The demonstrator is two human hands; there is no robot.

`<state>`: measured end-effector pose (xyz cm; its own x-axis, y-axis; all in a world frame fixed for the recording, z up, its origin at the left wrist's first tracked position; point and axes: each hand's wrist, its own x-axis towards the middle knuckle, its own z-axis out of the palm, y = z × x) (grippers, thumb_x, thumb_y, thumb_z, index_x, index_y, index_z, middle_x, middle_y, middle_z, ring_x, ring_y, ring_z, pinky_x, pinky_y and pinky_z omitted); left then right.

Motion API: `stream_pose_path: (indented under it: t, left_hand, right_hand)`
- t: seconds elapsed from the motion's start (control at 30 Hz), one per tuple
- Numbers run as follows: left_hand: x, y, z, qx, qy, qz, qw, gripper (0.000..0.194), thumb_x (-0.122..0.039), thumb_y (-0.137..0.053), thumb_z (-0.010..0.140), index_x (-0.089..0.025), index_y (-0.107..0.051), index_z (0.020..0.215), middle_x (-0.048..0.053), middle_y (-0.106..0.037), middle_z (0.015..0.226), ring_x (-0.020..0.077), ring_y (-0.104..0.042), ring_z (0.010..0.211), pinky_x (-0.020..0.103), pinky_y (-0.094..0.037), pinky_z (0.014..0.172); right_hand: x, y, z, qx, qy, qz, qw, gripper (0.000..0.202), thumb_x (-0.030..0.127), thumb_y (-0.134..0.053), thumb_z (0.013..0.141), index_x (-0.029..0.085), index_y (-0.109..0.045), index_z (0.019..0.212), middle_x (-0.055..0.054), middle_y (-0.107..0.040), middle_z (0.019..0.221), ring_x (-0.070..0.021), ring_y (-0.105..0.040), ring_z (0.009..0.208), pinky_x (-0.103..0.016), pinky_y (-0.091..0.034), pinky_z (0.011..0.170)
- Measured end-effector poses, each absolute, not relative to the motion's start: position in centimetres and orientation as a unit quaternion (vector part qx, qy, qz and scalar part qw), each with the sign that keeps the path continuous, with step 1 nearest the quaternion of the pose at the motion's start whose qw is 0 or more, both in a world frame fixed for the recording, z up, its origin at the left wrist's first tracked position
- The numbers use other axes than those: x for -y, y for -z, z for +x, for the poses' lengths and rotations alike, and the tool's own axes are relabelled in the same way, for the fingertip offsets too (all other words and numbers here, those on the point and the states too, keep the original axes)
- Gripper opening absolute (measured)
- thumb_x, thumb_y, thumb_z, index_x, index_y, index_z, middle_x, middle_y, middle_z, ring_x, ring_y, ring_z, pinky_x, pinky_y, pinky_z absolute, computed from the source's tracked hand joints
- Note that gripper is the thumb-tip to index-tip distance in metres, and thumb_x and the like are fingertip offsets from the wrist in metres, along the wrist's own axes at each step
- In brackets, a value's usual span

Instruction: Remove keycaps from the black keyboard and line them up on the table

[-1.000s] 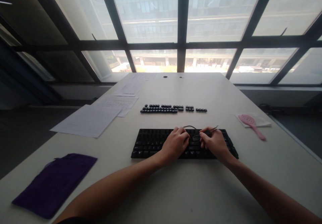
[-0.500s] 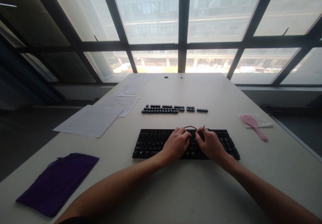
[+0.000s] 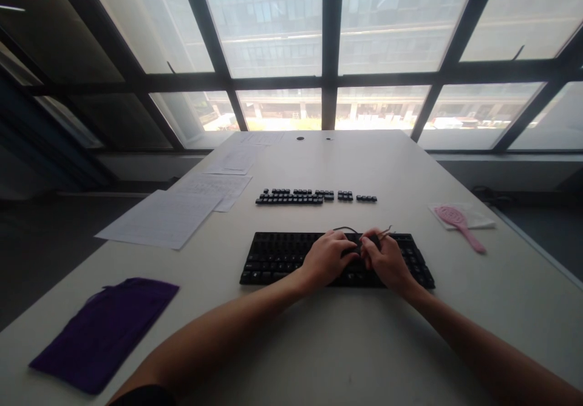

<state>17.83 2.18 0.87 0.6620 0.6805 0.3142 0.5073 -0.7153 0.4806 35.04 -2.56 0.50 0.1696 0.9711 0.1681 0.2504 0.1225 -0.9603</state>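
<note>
A black keyboard (image 3: 277, 254) lies in front of me, its upper rows looking stripped of keycaps on the left part. My right hand (image 3: 386, 260) is closed over its right half, around a wire keycap puller (image 3: 387, 232) whose thin metal prongs stick out toward the upper right. My left hand (image 3: 328, 257) is over the middle of the keyboard, thumb and fingers drawn together close to the right fingertips. What sits between the left fingers is too small to make out. Behind the keyboard, loose black keycaps (image 3: 291, 199) stand in rows on the white table (image 3: 291, 345).
A pink hairbrush (image 3: 455, 219) rests on a clear plastic bag (image 3: 483, 219) at the right. Printed paper sheets (image 3: 159, 217) run along the left edge. A purple cloth pouch (image 3: 107, 333) lies at the near left. A cable (image 3: 346, 229) leaves the keyboard's back.
Both hands have shifted slightly right and come closer together. The puller's prongs have turned from upright to slanting right. The keyboard and the rows of keycaps have stayed put.
</note>
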Motion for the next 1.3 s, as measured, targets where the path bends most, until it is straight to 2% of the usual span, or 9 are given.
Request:
stream_pose_path:
  t: [0.17,0.33,0.5,0.67,0.77,0.97,1.07,1.17,1.3]
  left_hand:
    - [-2.3,-0.3,17.6,-0.339,-0.305,0.857,0.240,0.023,-0.025,-0.073,0.083,-0.024,-0.075,0.106,0.004,-0.071,0.098,0.0217,-0.063,0.096,0.033,-0.050,0.088]
    - [-1.8,-0.9,17.3,-0.317,-0.367,0.838,0.251,0.023,-0.019,-0.071,0.084,-0.023,-0.074,0.106,0.005,-0.070,0.097,0.0204,-0.063,0.096,0.033,-0.050,0.090]
    - [-1.5,-2.2,17.2,-0.313,-0.409,0.813,0.270,0.019,-0.018,-0.069,0.085,-0.021,-0.074,0.103,0.005,-0.070,0.096,0.0192,-0.063,0.092,0.033,-0.051,0.087]
    - [-1.4,-2.7,17.2,-0.310,-0.406,0.810,0.289,0.016,-0.019,-0.067,0.084,-0.019,-0.072,0.100,0.005,-0.070,0.094,0.0177,-0.063,0.087,0.030,-0.051,0.080]
    - [-1.3,-2.6,17.1,-0.312,-0.400,0.816,0.276,0.014,-0.021,-0.067,0.085,-0.019,-0.070,0.098,0.005,-0.069,0.088,0.0172,-0.062,0.082,0.029,-0.051,0.076]
    - [-3.6,-3.8,16.2,-0.325,-0.360,0.844,0.229,0.014,-0.021,-0.070,0.084,-0.021,-0.072,0.097,0.004,-0.071,0.093,0.0185,-0.063,0.089,0.031,-0.050,0.083]
    - [-7.3,-3.9,16.0,-0.363,-0.336,0.850,0.181,0.012,-0.021,-0.072,0.081,-0.020,-0.073,0.093,0.004,-0.070,0.093,0.0176,-0.063,0.082,0.031,-0.051,0.080]
    - [-11.2,-3.0,16.2,-0.384,-0.267,0.872,0.142,0.008,-0.020,-0.073,0.079,-0.019,-0.075,0.087,0.005,-0.071,0.090,0.0196,-0.063,0.085,0.034,-0.049,0.087]
    - [-14.6,-1.6,17.0,-0.383,-0.213,0.896,0.072,0.012,-0.020,-0.072,0.080,-0.020,-0.076,0.092,0.004,-0.073,0.089,0.0223,-0.062,0.092,0.038,-0.045,0.096]
  right_hand:
    - [2.7,-0.4,35.0,0.529,-0.351,-0.538,0.554,0.021,0.040,-0.055,0.093,0.020,-0.054,0.087,0.003,-0.059,0.061,-0.0107,-0.051,0.040,-0.022,-0.039,0.040]
    - [3.3,-0.2,34.7,0.573,-0.279,-0.559,0.531,0.019,0.040,-0.055,0.094,0.021,-0.057,0.091,0.002,-0.062,0.064,-0.0124,-0.054,0.047,-0.024,-0.044,0.049]
    - [3.0,-0.3,34.9,0.556,-0.241,-0.581,0.544,0.020,0.040,-0.051,0.096,0.021,-0.059,0.092,0.001,-0.063,0.067,-0.0145,-0.057,0.054,-0.026,-0.046,0.055]
    - [2.9,-0.7,35.0,0.637,-0.212,-0.548,0.499,0.020,0.037,-0.054,0.095,0.020,-0.064,0.087,-0.003,-0.067,0.077,-0.0191,-0.062,0.072,-0.030,-0.048,0.069]
    - [2.9,-0.8,34.9,0.672,-0.209,-0.515,0.490,0.021,0.034,-0.054,0.095,0.020,-0.065,0.084,-0.004,-0.068,0.081,-0.0204,-0.063,0.078,-0.031,-0.047,0.074]
    - [2.6,-0.7,35.0,0.636,-0.226,-0.549,0.494,0.024,0.034,-0.054,0.096,0.020,-0.064,0.080,-0.001,-0.064,0.069,-0.0177,-0.059,0.067,-0.029,-0.044,0.067]
    - [2.6,-0.6,35.0,0.626,-0.233,-0.558,0.493,0.024,0.035,-0.054,0.095,0.020,-0.065,0.080,0.000,-0.062,0.066,-0.0167,-0.058,0.064,-0.029,-0.042,0.065]
    - [2.6,-0.6,35.0,0.628,-0.232,-0.552,0.497,0.024,0.035,-0.054,0.095,0.020,-0.065,0.080,-0.001,-0.064,0.070,-0.0169,-0.058,0.066,-0.028,-0.043,0.066]
    - [2.7,-0.5,35.0,0.629,-0.231,-0.547,0.502,0.023,0.033,-0.054,0.095,0.020,-0.065,0.080,-0.001,-0.065,0.072,-0.0166,-0.059,0.067,-0.028,-0.043,0.066]
